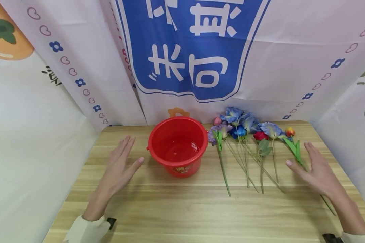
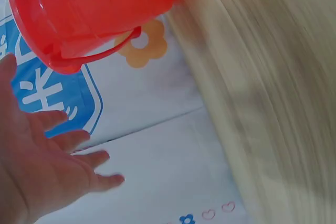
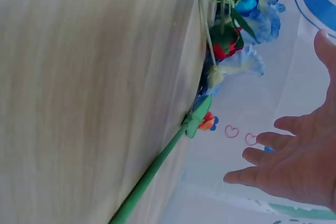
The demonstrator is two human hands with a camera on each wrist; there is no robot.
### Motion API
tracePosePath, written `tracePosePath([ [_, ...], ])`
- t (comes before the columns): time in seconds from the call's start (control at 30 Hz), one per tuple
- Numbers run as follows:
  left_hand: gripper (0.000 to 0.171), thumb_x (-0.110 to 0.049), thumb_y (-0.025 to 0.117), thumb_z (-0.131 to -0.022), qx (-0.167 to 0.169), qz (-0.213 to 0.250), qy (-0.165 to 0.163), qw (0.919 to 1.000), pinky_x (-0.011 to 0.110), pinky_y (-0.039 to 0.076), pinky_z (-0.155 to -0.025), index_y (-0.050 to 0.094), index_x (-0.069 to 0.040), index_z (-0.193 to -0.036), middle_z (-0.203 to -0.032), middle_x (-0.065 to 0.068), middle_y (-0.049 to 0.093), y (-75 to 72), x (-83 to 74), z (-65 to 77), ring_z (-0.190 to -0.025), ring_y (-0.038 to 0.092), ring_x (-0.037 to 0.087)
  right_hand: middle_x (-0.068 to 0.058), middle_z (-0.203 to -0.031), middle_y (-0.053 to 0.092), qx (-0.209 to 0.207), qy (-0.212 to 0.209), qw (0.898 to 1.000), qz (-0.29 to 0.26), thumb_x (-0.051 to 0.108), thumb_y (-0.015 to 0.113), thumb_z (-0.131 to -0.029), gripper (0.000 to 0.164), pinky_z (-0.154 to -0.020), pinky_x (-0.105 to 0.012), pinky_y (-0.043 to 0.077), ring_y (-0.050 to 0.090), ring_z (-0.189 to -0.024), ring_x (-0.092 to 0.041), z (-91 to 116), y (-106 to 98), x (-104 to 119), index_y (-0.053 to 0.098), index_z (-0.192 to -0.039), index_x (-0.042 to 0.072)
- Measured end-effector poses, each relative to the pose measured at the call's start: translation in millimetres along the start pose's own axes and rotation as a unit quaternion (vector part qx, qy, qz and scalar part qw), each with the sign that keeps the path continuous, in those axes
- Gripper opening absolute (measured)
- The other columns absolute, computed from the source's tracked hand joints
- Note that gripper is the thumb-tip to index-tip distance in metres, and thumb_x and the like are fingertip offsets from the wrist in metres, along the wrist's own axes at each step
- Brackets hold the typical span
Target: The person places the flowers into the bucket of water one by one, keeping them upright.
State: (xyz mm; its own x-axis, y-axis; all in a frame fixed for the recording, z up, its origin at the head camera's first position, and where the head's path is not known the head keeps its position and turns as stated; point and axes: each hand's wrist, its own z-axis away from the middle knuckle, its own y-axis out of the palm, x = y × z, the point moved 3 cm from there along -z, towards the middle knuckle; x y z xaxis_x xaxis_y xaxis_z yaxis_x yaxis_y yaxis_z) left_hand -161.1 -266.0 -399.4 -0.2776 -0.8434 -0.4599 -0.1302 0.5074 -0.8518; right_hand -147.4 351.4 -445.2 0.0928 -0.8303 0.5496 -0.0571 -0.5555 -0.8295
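A red bucket [image 1: 182,168] stands upright on the wooden table, its handle [image 2: 113,51] hanging at the side in the left wrist view. My left hand [image 1: 118,168] hovers left of it, fingers spread and holding nothing. To the bucket's right lie several artificial flowers: a red rose [image 1: 260,136], a blue rose [image 1: 238,131], pale blue flowers [image 1: 270,130], a purple one [image 1: 220,130] and a pink tulip bud [image 1: 217,121]. Nearest my right hand [image 1: 317,172] is an orange-yellow tulip [image 1: 290,132], its green stem passing beneath the hand. That hand is spread and holds nothing.
A white printed cloth with a blue panel [image 1: 188,50] hangs behind the table's back edge. White cloth [image 1: 24,152] also covers the left and right sides. The wooden tabletop [image 1: 182,209] runs toward me in front of the bucket.
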Motion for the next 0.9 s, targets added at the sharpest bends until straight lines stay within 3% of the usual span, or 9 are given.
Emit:
tracePosePath([
  [0.13,0.073,-0.045,0.059,-0.098,-0.01,0.046,0.009,0.9988,0.067,0.026,-0.115,0.022,-0.031,-0.159,-0.165,0.003,0.023,2.4,-1.6,-6.6,-0.151,0.022,0.032,-0.037,-0.159,0.003,0.021,0.043,0.999,-0.003,0.049,0.056,-0.098,0.097,-0.096,-0.084,0.019,0.014,-0.135,-0.068,-1.7,-5.2,-7.7,-0.004,-0.158,0.003],
  [0.27,0.065,-0.034,0.061,-0.099,-0.029,0.11,0.017,0.9933,0.059,0.038,-0.112,0.031,-0.027,-0.156,-0.16,0.005,0.034,4.5,-0.8,-13.0,-0.146,0.035,0.03,-0.042,-0.155,0.012,0.034,0.071,0.997,-0.014,0.051,0.055,-0.098,0.096,-0.089,-0.082,0.029,0.025,-0.126,-0.071,-2.6,-10.5,-17.6,-0.001,-0.158,0.002],
  [0.4,0.056,-0.022,0.062,-0.099,-0.044,0.208,0.019,0.9769,0.039,0.047,-0.108,0.042,-0.025,-0.151,-0.154,0.004,0.044,8.4,2.6,-18.7,-0.139,0.045,0.026,-0.043,-0.152,0.018,0.034,0.08,0.995,-0.046,0.048,0.059,-0.097,0.096,-0.092,-0.078,0.033,0.029,-0.127,-0.068,-3.7,-12.8,-28.3,0.004,-0.157,-0.002],
  [0.53,0.05,-0.019,0.062,-0.099,-0.042,0.286,0.013,0.9573,0.018,0.047,-0.101,0.048,-0.025,-0.147,-0.15,0.004,0.05,13.7,4.8,-23.9,-0.136,0.05,0.026,-0.044,-0.151,0.021,0.049,0.103,0.991,-0.072,0.049,0.061,-0.096,0.097,-0.092,-0.076,0.036,0.029,-0.13,-0.066,-4.3,-13.1,-39.2,0.007,-0.157,-0.004],
  [0.7,0.047,-0.018,0.062,-0.099,-0.028,0.335,0.017,0.9417,0.015,0.048,-0.099,0.051,-0.016,-0.145,-0.147,0.009,0.053,17.8,2.3,-29.3,-0.133,0.052,0.03,-0.042,-0.149,0.029,0.077,0.121,0.986,-0.081,0.053,0.058,-0.096,0.093,-0.086,-0.071,0.043,0.033,-0.128,-0.065,-4.3,-14.0,-48.7,0.015,-0.156,-0.004],
  [0.73,0.047,-0.017,0.062,-0.099,-0.024,0.343,0.02,0.9388,0.017,0.049,-0.099,0.052,-0.014,-0.145,-0.146,0.01,0.053,18.5,1.7,-30.1,-0.133,0.053,0.03,-0.041,-0.149,0.031,0.079,0.122,0.986,-0.081,0.052,0.058,-0.096,0.093,-0.084,-0.068,0.046,0.035,-0.127,-0.064,-4.7,-13.8,-50.2,0.016,-0.156,-0.004],
  [0.8,0.046,-0.015,0.062,-0.099,-0.016,0.357,0.025,0.9335,0.02,0.05,-0.098,0.052,-0.01,-0.144,-0.144,0.011,0.055,19.9,0.4,-31.6,-0.131,0.055,0.031,-0.04,-0.148,0.034,0.08,0.123,0.986,-0.083,0.052,0.059,-0.096,0.092,-0.084,-0.05,0.054,0.038,-0.126,-0.061,-5.8,-13.2,-52.8,0.018,-0.155,-0.005],
  [0.9,0.044,-0.014,0.062,-0.099,-0.009,0.366,0.029,0.9303,0.022,0.052,-0.097,0.054,-0.01,-0.142,-0.142,0.011,0.056,22.5,0.5,-33.1,-0.127,0.057,0.03,-0.039,-0.146,0.038,0.076,0.122,0.985,-0.091,0.051,0.061,-0.096,0.09,-0.072,-0.02,0.054,0.064,-0.112,-0.018,-7.6,-12.0,-56.5,0.022,-0.154,-0.007],
])
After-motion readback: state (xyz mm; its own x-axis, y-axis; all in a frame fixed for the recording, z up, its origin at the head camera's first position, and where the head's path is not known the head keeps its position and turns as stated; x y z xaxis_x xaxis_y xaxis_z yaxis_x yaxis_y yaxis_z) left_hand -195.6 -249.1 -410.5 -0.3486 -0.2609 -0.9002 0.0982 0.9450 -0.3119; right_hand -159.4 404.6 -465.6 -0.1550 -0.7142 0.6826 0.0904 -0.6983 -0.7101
